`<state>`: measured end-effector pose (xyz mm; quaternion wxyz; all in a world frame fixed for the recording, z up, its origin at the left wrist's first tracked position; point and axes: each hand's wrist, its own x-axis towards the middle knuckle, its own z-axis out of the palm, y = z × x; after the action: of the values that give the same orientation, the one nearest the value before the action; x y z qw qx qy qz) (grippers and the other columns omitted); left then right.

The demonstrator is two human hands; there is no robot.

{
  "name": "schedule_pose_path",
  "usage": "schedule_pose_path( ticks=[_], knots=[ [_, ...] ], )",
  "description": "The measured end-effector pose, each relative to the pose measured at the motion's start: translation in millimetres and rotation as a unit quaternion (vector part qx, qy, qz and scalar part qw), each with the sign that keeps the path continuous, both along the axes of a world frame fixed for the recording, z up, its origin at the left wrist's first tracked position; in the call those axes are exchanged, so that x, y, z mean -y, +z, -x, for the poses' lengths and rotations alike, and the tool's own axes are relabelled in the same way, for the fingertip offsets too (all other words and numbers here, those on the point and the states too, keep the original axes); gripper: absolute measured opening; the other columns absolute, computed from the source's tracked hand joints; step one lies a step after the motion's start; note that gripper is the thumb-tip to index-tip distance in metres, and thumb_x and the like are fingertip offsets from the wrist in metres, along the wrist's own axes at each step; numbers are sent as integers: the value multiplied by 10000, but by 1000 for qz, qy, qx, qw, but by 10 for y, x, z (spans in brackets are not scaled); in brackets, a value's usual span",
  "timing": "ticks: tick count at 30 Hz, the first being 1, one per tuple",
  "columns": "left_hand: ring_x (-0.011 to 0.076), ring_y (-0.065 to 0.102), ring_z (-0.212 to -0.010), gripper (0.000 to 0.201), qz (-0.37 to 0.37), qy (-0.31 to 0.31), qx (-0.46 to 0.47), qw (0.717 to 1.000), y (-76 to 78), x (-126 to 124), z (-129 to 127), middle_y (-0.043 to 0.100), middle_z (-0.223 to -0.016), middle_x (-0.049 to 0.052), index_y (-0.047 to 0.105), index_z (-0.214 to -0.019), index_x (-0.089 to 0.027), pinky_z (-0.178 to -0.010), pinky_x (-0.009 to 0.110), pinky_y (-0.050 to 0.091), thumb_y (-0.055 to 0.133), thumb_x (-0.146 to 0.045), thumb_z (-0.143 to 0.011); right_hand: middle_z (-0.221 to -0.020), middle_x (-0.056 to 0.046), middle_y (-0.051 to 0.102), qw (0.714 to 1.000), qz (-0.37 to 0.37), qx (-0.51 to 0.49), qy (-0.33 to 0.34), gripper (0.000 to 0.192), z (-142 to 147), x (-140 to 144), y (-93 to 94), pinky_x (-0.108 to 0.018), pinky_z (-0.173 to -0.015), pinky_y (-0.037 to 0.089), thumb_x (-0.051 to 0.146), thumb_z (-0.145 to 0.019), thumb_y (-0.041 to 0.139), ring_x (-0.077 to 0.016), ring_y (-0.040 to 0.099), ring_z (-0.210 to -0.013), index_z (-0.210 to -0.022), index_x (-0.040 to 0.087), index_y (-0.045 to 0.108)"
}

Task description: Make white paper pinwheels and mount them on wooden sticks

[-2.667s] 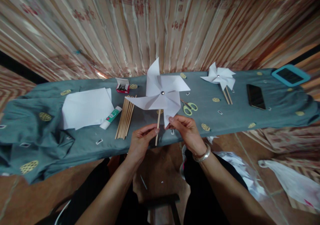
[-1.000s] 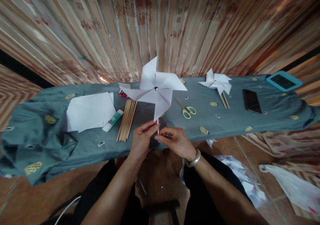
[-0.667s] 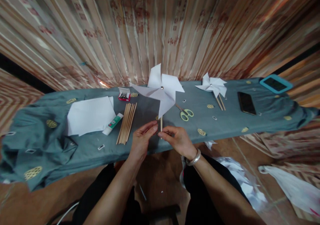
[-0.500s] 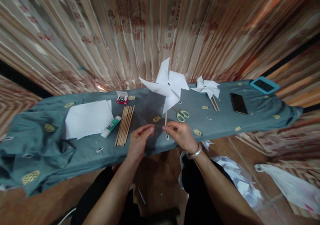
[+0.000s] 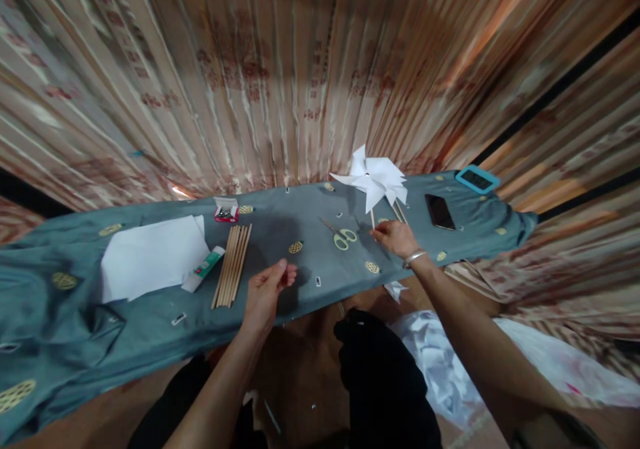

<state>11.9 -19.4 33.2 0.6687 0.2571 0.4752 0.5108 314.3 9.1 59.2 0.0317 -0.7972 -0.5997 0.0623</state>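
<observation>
Head view: red box (image 5: pixel 226 212) holds pins (lid open).

Craft materials spread along a cloth-covered surface (image 5: pixel 150 316).
Paper sheets (image 5: pixel 150 257) lie left of the sticks (image 5: pixel 233 264); scissors (image 5: pixel 340 236) sit between sticks and pinwheel (image 5: pixel 373 181), phone (image 5: pixel 439 210) farther right.

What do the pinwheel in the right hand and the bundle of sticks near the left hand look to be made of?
Pinwheel: plain white paper, matte, with creased folded vanes, on a thin pale stick that looks like wood. Bundle of sticks: apparently unfinished light wood or bamboo; even tan colour, no sheen.
</observation>
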Motion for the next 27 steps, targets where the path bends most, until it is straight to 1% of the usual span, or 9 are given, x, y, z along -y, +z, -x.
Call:
schedule_pose_path(
  ticks=[4, 8, 12, 18, 23, 27],
  knots=[
    [90, 564, -556, 533, 2, -10, -2, 1000, -2, -2, 20, 693, -604, 42, 737, -612, -122, -593, 222, 453, 880, -572, -364, -775, -48, 758, 999, 39, 28, -21, 256, -376, -60, -182, -232, -621, 407, 342, -896, 550, -178, 695, -769, -831, 204, 756],
    [97, 578, -571, 545, 10, -6, -10, 1000, -41, -3, 56, 711, -630, 48, 744, -620, -131, -601, 220, 462, 882, -578, -341, -857, -86, 761, 996, 64, 52, -21, 253, -631, -163, -298, -256, -664, 432, 341, -888, 552, -213, 703, -845, -881, 196, 759],
    [96, 586, -580, 548, 16, -6, -19, 1000, -56, 8, 102, 715, -634, 45, 751, -630, -135, -608, 208, 464, 883, -583, -342, -901, -115, 751, 994, 84, 70, -31, 281, -807, -284, -342, -284, -685, 455, 370, -884, 540, -238, 703, -861, -907, 191, 756],
    [97, 589, -583, 558, 40, -2, -28, 999, -29, 14, 162, 720, -638, 47, 752, -623, -139, -616, 203, 474, 893, -574, -305, -879, -109, 730, 991, 110, 68, -40, 277, -935, -474, -368, -320, -735, 469, 384, -882, 553, -244, 682, -872, -902, 179, 737],
    [104, 601, -610, 557, 41, -4, -34, 999, -15, 31, 180, 732, -665, 57, 754, -624, -142, -636, 203, 487, 895, -575, -303, -941, -137, 714, 988, 133, 59, -53, 283, -971, -599, -400, -356, -797, 476, 376, -879, 566, -270, 668, -946, -961, 156, 724],
    [102, 600, -610, 548, 37, -8, -37, 999, -20, 33, 187, 733, -670, 53, 756, -626, -146, -634, 200, 488, 893, -580, -321, -982, -146, 710, 987, 141, 57, -60, 299, -1009, -649, -410, -372, -829, 478, 384, -883, 559, -275, 664, -967, -991, 153, 713]
  ],
)
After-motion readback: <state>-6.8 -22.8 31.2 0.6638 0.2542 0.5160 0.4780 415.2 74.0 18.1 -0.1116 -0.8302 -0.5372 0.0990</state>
